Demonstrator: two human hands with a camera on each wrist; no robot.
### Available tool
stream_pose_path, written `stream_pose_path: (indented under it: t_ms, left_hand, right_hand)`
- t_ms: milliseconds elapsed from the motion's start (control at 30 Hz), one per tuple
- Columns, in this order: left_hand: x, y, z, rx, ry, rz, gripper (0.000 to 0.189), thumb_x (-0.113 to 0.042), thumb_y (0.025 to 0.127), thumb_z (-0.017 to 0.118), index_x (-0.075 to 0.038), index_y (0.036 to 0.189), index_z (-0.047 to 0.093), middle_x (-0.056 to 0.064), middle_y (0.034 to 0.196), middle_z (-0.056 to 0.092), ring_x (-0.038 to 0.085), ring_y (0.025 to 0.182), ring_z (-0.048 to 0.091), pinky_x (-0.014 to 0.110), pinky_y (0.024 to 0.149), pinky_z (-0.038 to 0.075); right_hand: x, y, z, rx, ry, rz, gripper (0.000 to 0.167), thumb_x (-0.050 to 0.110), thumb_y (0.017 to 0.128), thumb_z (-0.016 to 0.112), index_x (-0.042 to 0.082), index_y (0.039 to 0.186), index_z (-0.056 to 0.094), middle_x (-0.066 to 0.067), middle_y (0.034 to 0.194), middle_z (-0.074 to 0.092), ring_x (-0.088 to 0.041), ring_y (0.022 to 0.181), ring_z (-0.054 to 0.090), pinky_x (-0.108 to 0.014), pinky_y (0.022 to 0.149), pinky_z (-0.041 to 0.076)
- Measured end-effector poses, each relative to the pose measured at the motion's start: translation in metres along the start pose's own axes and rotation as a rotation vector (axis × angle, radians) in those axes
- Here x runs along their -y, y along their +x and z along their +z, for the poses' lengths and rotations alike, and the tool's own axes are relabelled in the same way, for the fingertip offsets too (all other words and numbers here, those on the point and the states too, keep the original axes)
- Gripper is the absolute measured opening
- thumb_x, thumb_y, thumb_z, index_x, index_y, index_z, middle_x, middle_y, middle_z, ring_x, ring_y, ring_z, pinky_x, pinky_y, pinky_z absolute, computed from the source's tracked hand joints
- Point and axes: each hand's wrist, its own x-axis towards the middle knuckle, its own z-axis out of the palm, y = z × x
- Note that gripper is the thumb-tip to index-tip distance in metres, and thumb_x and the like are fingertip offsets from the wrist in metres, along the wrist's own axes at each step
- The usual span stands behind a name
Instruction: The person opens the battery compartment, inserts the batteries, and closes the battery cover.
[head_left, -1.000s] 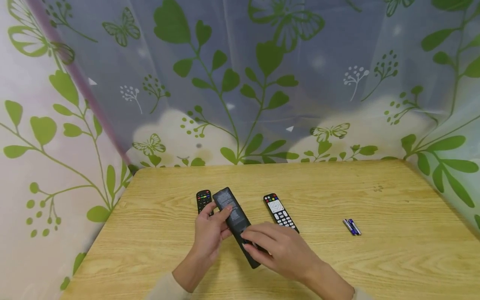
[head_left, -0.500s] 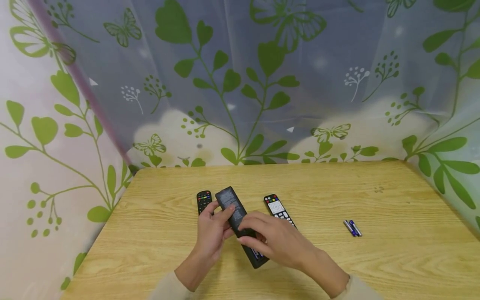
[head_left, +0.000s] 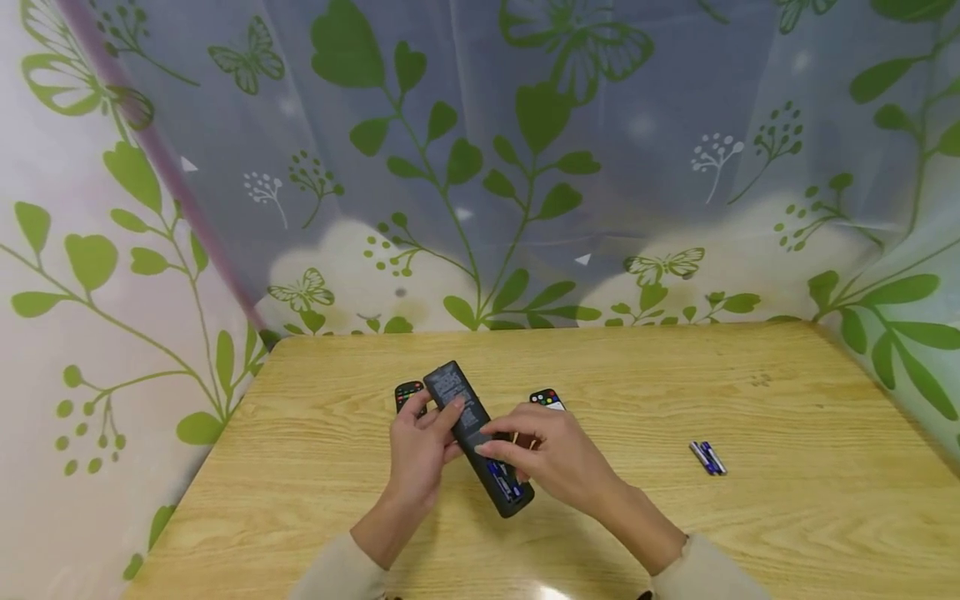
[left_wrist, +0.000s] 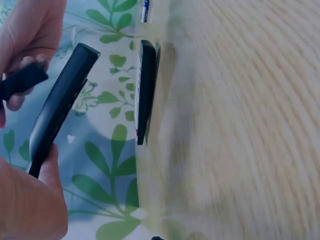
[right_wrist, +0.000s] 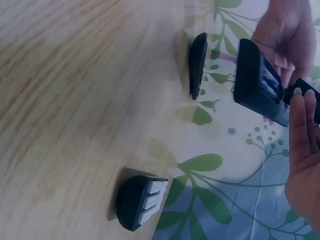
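My left hand [head_left: 416, 462] grips a black remote control [head_left: 468, 421], tilted and held above the table with its labelled back facing up. At its lower end the battery compartment lies uncovered, with blue-and-silver batteries [head_left: 504, 483] inside. Between thumb and fingers, my right hand [head_left: 558, 450] pinches a small black battery cover [left_wrist: 25, 82], which is just off the remote's back. In the right wrist view the cover [right_wrist: 296, 89] is close beside the compartment. Part of the remote's right edge is hidden behind the right hand in the head view.
Behind the left hand lies a second black remote [head_left: 408, 392], partly hidden. A third remote with white buttons [head_left: 546, 398] is mostly covered by the right hand. Two loose batteries [head_left: 708, 458] lie side by side to the right on the wooden table [head_left: 637, 375]. Patterned cloth [head_left: 480, 167] hangs behind.
The right hand has drawn the cover off the lower end of the remote and lifted it up along the back. The batteries inside have come into view. The remote has risen slightly.
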Motion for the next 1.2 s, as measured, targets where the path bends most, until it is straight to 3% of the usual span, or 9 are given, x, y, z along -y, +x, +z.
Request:
stream_pose_path:
  t_ms: [300, 467, 600, 700, 833, 967, 1200]
  left_hand:
    - [-0.004, 0.002, 0.002, 0.002, -0.013, 0.028, 0.036, -0.008, 0.093, 0.062, -0.001, 0.124, 0.045, 0.023, 0.102, 0.065, 0.024, 0.078, 0.069, 0.029, 0.057, 0.057]
    - [-0.006, 0.002, 0.002, 0.004, -0.011, 0.03, 0.033, -0.007, 0.093, 0.062, -0.002, 0.121, 0.045, 0.022, 0.101, 0.065, 0.022, 0.074, 0.069, 0.027, 0.055, 0.056]
    - [-0.005, 0.002, 0.0, 0.012, 0.002, 0.034, 0.034, -0.007, 0.093, 0.062, -0.001, 0.123, 0.046, 0.022, 0.1, 0.066, 0.022, 0.074, 0.069, 0.027, 0.056, 0.056]
    - [-0.004, 0.002, -0.001, 0.017, 0.009, 0.037, 0.036, -0.008, 0.093, 0.062, 0.0, 0.124, 0.046, 0.022, 0.1, 0.066, 0.021, 0.075, 0.069, 0.027, 0.057, 0.057]
    - [-0.003, 0.002, -0.001, 0.012, 0.02, 0.037, 0.038, -0.009, 0.092, 0.064, 0.001, 0.124, 0.046, 0.021, 0.099, 0.066, 0.02, 0.073, 0.069, 0.026, 0.056, 0.056]
    - [-0.003, 0.002, -0.001, 0.005, 0.031, 0.035, 0.039, -0.009, 0.092, 0.065, 0.001, 0.124, 0.046, 0.021, 0.098, 0.066, 0.02, 0.071, 0.069, 0.026, 0.055, 0.056]
    - [-0.002, 0.002, -0.001, 0.005, 0.046, 0.032, 0.042, -0.009, 0.091, 0.065, 0.002, 0.127, 0.045, 0.022, 0.099, 0.066, 0.02, 0.071, 0.069, 0.027, 0.056, 0.056]
  right_hand:
    - [-0.01, 0.0, 0.006, 0.045, 0.036, 0.02, 0.02, 0.039, 0.088, 0.067, 0.022, 0.097, 0.074, 0.005, 0.081, 0.062, -0.013, 0.051, 0.056, -0.03, 0.045, 0.052]
    - [-0.013, -0.001, 0.004, 0.077, -0.084, -0.106, 0.025, 0.031, 0.092, 0.063, 0.016, 0.109, 0.072, 0.007, 0.084, 0.06, -0.006, 0.053, 0.052, -0.023, 0.045, 0.049]
    - [-0.014, -0.002, 0.003, 0.099, -0.207, -0.183, 0.03, 0.031, 0.094, 0.059, 0.015, 0.118, 0.068, 0.008, 0.09, 0.06, -0.003, 0.064, 0.052, -0.019, 0.053, 0.049]
    - [-0.014, -0.003, 0.003, 0.115, -0.194, -0.143, 0.029, 0.033, 0.094, 0.059, 0.018, 0.118, 0.067, 0.007, 0.094, 0.063, -0.004, 0.071, 0.057, -0.019, 0.054, 0.051]
    - [-0.013, -0.004, 0.005, 0.117, -0.138, -0.083, 0.022, 0.035, 0.092, 0.061, 0.02, 0.108, 0.065, 0.008, 0.086, 0.063, -0.006, 0.064, 0.058, -0.021, 0.047, 0.051]
    - [-0.014, -0.005, 0.006, 0.117, -0.133, -0.076, 0.017, 0.034, 0.091, 0.063, 0.021, 0.101, 0.064, 0.008, 0.076, 0.059, -0.005, 0.058, 0.055, -0.022, 0.046, 0.05]
    - [-0.014, -0.007, 0.007, 0.115, -0.133, -0.061, 0.015, 0.035, 0.092, 0.062, 0.022, 0.098, 0.065, 0.009, 0.078, 0.06, -0.005, 0.061, 0.057, -0.022, 0.048, 0.051]
